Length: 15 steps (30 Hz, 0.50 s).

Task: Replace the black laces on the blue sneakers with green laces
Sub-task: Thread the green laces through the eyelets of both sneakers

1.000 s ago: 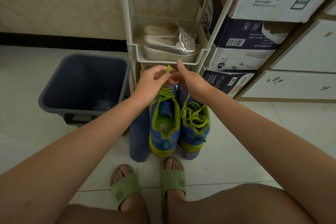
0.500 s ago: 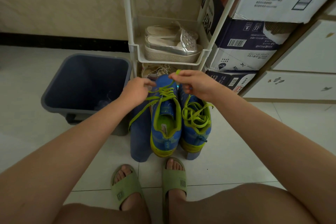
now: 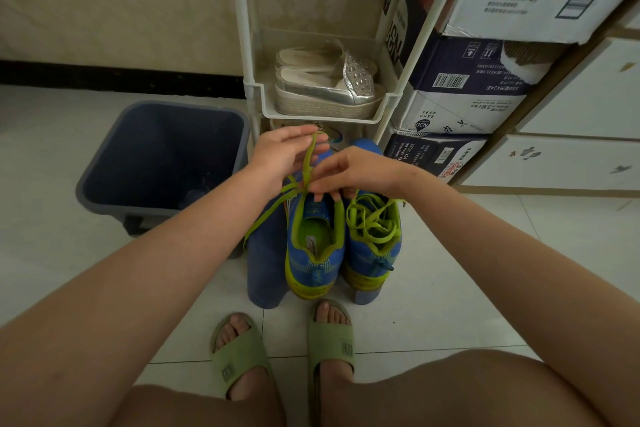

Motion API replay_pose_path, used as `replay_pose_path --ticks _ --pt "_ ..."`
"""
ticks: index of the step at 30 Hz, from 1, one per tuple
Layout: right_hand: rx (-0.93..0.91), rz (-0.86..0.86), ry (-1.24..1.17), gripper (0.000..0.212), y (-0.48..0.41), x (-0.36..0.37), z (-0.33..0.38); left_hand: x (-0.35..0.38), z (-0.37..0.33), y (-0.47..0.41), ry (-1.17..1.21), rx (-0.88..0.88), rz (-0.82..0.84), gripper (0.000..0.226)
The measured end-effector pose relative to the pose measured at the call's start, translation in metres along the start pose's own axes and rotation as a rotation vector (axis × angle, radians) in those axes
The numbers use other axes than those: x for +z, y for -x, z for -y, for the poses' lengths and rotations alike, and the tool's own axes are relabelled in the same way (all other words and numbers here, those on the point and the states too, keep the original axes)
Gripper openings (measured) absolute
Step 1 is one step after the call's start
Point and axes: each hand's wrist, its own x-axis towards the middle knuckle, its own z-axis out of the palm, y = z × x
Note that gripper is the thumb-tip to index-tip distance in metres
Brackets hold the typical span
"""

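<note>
Blue sneakers (image 3: 316, 262) just in front of shoe rack (image 3: 313, 117), both showing green. My left hand (image 3: 282, 158) pinches green lace (image 3: 309, 158) up in a loop, and my right hand (image 3: 349, 172) pinches its crossing. Lace looks light, flat, floppy and likely slippy; best grabbed near the crossing, under tension

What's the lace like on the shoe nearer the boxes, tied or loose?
Loose. The green lace lies in untidy loops across that sneaker, with no bow or knot visible.
</note>
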Motion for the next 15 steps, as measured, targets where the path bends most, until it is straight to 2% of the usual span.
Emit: replay_pose_path --ticks 3,5,10,13,15 --pt "0.073 -0.202 0.012 0.018 -0.001 -0.010 -0.005 0.000 -0.001 0.000 -0.041 0.039 -0.038 0.025" --pt "0.158 -0.330 0.200 0.028 -0.003 -0.013 -0.007 0.001 0.000 -0.001 -0.178 0.079 -0.037 0.024" --pt "0.352 -0.220 0.638 0.046 -0.010 0.006 -0.003 0.005 0.006 -0.001 -0.409 0.111 -0.006 0.029" --pt "0.361 -0.268 0.725 0.044 -0.016 0.010 -0.008 0.005 0.011 -0.001 -0.456 0.183 0.002 0.018" --pt "0.344 -0.303 0.692 0.032 -0.017 0.010 -0.011 0.002 0.015 -0.002 -0.480 0.235 0.000 0.017"
